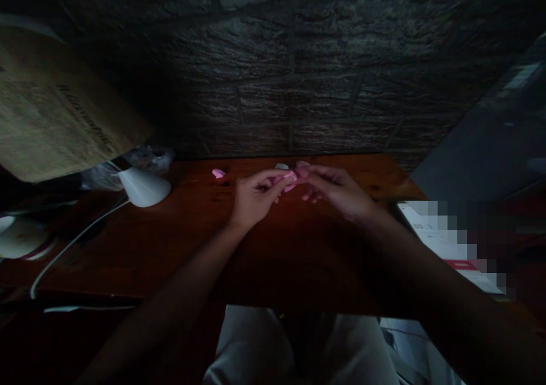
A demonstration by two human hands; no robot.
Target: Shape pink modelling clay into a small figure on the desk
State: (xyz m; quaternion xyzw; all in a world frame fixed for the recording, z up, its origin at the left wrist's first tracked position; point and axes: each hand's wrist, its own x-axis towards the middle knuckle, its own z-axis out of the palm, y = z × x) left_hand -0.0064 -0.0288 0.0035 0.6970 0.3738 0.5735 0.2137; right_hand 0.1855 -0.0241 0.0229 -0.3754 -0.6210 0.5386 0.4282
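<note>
Over the table, my left hand [251,198] pinches a small, soft-looking pink piece [290,178] between thumb and fingers. From the other side, my right hand [339,190] meets it, thumb and index finger pressed together at the piece's right edge. Whether the pink stuff is clay or folded paper I cannot make out. Another pink lump [218,173] lies on the table to the left of my hands. Just behind my fingertips are a whitish piece [281,166] and a pale pink piece [302,164], both partly hidden.
The dark wooden table [170,248] meets a stone-block wall [264,89]. At left stand a white cone-shaped lamp head [147,188] with a cable, a brown paper bag [63,106], a clear plastic bag [149,158] and a white cup [21,238]. White printed papers [426,226] lie at right.
</note>
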